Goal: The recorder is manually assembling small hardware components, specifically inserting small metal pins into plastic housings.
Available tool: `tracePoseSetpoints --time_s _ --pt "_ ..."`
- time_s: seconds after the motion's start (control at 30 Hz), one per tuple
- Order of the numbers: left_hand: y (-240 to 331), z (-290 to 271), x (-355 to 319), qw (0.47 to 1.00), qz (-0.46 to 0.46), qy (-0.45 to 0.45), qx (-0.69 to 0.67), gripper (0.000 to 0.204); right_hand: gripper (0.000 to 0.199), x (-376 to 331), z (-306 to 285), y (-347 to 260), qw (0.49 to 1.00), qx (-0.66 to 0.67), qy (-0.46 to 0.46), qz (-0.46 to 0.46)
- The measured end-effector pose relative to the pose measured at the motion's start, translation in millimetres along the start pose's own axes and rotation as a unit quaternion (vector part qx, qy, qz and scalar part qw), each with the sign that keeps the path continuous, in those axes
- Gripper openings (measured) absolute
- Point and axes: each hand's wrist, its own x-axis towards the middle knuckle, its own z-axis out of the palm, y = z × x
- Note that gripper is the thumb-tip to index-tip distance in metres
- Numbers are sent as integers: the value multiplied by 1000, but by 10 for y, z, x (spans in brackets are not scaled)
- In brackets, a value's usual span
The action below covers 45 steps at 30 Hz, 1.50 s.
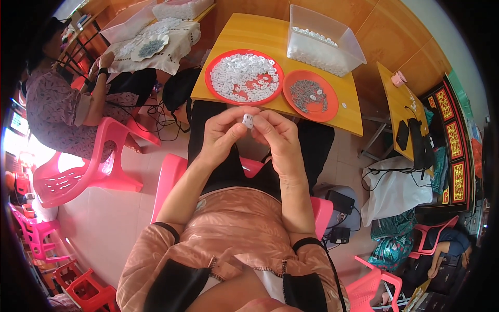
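Observation:
Between my two hands, above my lap, is a small white plastic piece (248,120) with dark openings. My left hand (222,136) pinches it from the left with thumb and fingertips. My right hand (279,139) meets it from the right, its thumb and fingers closed at the piece. Any smaller part inside the right fingers is hidden. Just beyond the hands, a red round tray (209,83) carries many similar white pieces. Right of it, an orange-red plate (329,110) holds a heap of small grey metal parts (306,93) and a few white pieces.
Both dishes stand on a yellow table (236,31), with a clear plastic bin (354,52) of white pieces behind. At the left, a co-worker (67,109) sits on a pink chair (104,151) beside a cloth-covered table. Another yellow table (390,99) stands right; cables lie on the floor.

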Motion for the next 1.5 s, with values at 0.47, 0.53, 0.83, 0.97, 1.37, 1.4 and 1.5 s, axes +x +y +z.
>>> tracePoseSetpoints --time_s 0.47,0.53,0.83,0.97,1.37,1.4,1.5 --pt "4 29 68 998 24 37 -40 25 15 48 111 125 893 -357 13 -275" --pt "3 31 69 998 31 33 -31 26 15 57 100 141 853 -407 19 -328" --pt "25 102 8 997 73 -3 0 40 13 3 105 138 798 -470 40 -376" --pt "39 265 -48 997 19 55 -55 43 18 8 96 158 787 -498 65 -359" --pt "18 386 -85 980 -53 135 -138 38 21 30 128 256 785 -525 81 -319" --pt "2 380 -84 977 -54 136 -154 37 21 46 124 285 779 -527 90 -329" --pt "-55 331 -59 981 -61 127 -133 35 19 96 84 379 781 -527 91 -323"
